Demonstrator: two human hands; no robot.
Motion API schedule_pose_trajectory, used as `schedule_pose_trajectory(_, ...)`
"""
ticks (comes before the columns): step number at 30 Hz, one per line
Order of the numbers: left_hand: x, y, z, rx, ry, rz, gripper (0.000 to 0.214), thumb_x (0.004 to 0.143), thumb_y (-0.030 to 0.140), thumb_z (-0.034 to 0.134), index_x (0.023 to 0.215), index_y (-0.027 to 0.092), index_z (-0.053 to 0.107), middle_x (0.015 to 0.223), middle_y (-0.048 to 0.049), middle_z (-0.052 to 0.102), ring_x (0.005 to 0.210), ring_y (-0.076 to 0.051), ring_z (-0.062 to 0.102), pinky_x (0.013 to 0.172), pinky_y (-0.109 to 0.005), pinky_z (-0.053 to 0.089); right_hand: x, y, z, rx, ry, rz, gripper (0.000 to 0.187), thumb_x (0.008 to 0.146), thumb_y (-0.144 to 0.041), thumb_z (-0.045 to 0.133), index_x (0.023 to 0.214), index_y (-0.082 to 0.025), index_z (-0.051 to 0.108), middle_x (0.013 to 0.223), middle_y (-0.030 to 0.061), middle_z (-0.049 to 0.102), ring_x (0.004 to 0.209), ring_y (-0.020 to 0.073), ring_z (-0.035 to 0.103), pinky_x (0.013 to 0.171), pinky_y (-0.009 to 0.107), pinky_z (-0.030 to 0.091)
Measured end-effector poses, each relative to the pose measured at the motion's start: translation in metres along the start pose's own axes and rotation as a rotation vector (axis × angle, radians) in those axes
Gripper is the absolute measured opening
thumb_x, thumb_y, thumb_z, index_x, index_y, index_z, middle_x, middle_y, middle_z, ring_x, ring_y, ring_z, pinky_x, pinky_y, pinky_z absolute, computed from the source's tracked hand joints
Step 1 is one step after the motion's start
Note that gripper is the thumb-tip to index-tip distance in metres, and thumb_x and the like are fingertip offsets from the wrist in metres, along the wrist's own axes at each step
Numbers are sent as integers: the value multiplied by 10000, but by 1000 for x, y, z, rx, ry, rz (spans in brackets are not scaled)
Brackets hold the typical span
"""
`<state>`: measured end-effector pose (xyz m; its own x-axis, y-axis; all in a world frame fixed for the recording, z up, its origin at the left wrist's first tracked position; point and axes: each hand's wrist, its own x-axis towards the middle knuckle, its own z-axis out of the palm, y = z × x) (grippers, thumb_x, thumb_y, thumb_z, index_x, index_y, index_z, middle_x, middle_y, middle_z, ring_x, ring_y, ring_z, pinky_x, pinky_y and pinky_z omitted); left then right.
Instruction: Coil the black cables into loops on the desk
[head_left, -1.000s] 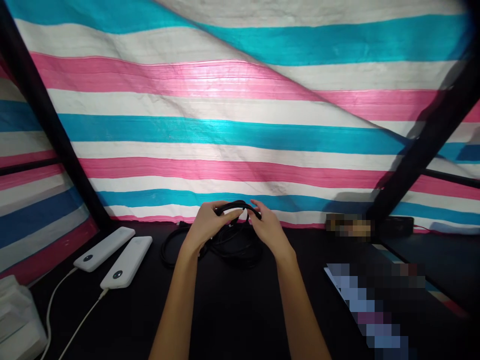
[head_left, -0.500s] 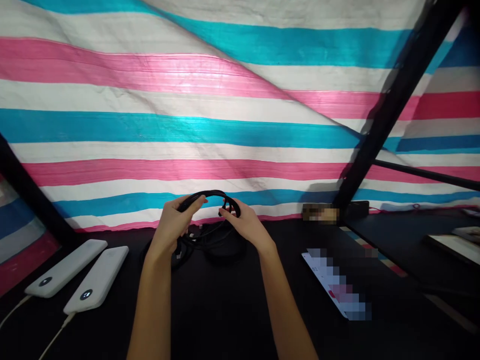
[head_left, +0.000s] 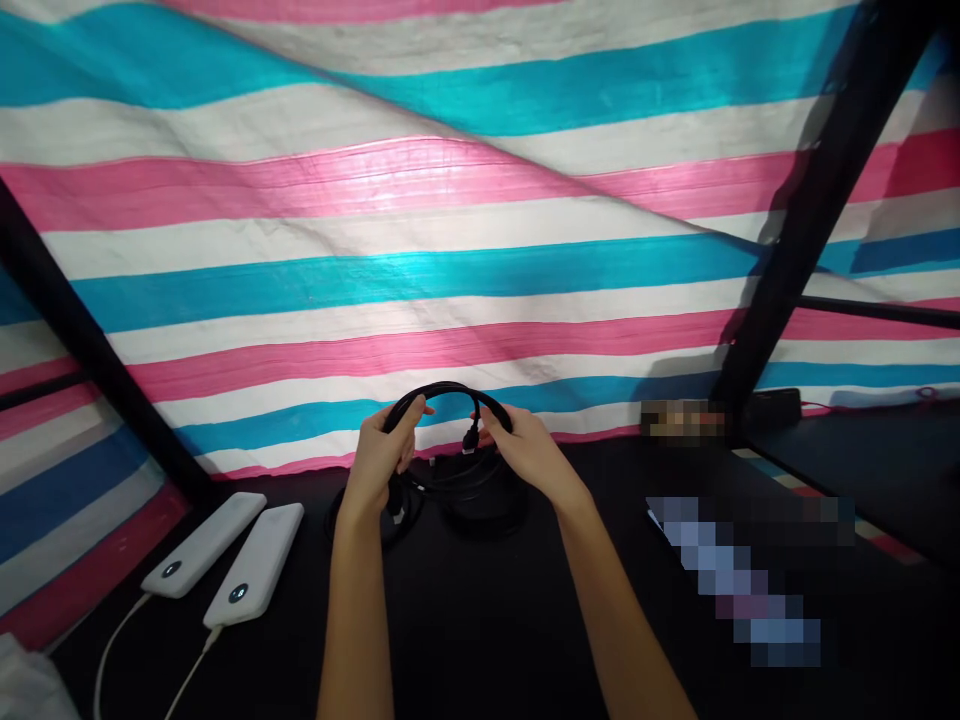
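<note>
A coiled black cable (head_left: pixel 448 388) is held up in a loop between my two hands. My left hand (head_left: pixel 381 455) grips the coil's left side, thumb pressed over the strands. On the right side my right hand (head_left: pixel 525 445) is closed round the same coil. One cable end with a dark plug (head_left: pixel 470 437) hangs inside the loop beside my right fingers. Behind and below, more coiled black cables (head_left: pixel 484 515) lie on the black tabletop (head_left: pixel 465 630), some with light metal plug tips. My hands partly hide these coils.
Two white power banks (head_left: pixel 253 565) with lit round displays and pale cables lie on the left. A partly blurred phone-like slab (head_left: pixel 731 580) lies on the right. A striped sheet (head_left: pixel 420 270) hangs behind, with black frame posts (head_left: pixel 814 220) either side. White plastic (head_left: pixel 30 680) shows lower left.
The view has shifted, so hands and table things sit farther right in the picture. The plug end now hangs down more plainly inside the loop. Both hands still hold the coil.
</note>
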<state>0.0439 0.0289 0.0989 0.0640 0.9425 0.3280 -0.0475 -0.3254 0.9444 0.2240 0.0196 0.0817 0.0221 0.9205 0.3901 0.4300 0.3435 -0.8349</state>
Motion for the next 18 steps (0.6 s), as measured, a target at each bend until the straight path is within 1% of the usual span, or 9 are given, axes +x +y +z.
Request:
schedule_pose_trajectory(2,1,-2,0,15,35,40,353,742,502,634,762,150,644,352,101,270,311,-32,247,366,-196,202,0,-2,-1,33,-7,-1,378,886,-487,428,866,-178,644,728,49,690,683,196,669,615,277,490)
schedule_pose_trajectory(4,2,-3,2,30,100,70,347,734,494,641,734,148,638,345,100,275,307,-31,245,362,-197,193,-1,-6,-2,82,-35,11,393,878,-502,443,837,-165,641,666,44,674,629,188,665,614,276,495)
schedule_pose_trajectory(7,3,-2,4,41,189,84,328,716,475,654,692,149,623,343,101,271,303,-29,224,350,-201,163,-2,-11,-4,172,-85,46,443,853,-550,462,793,-147,636,617,45,655,566,175,644,592,276,493)
schedule_pose_trajectory(9,4,0,5,48,223,91,308,704,454,663,679,151,618,345,102,267,304,-28,213,347,-204,153,-3,-13,-4,222,-116,68,463,840,-566,474,778,-136,635,605,44,640,558,164,631,587,271,489)
schedule_pose_trajectory(12,4,1,5,36,210,101,287,705,433,663,675,152,614,348,103,267,301,-27,211,342,-203,147,-3,-16,-4,275,-146,91,469,829,-573,485,774,-131,632,611,31,608,581,149,612,600,265,489)
schedule_pose_trajectory(14,4,1,5,14,187,97,290,712,432,660,672,150,610,348,104,267,298,-26,214,340,-198,148,-3,-16,-4,309,-155,89,463,819,-578,496,783,-137,629,657,30,601,623,151,608,608,271,496)
schedule_pose_trajectory(18,4,-1,5,1,174,105,290,720,428,656,674,146,610,346,105,267,292,-22,217,336,-191,157,-6,-18,-7,313,-161,42,430,816,-562,515,796,-150,636,741,37,615,670,154,597,624,278,491)
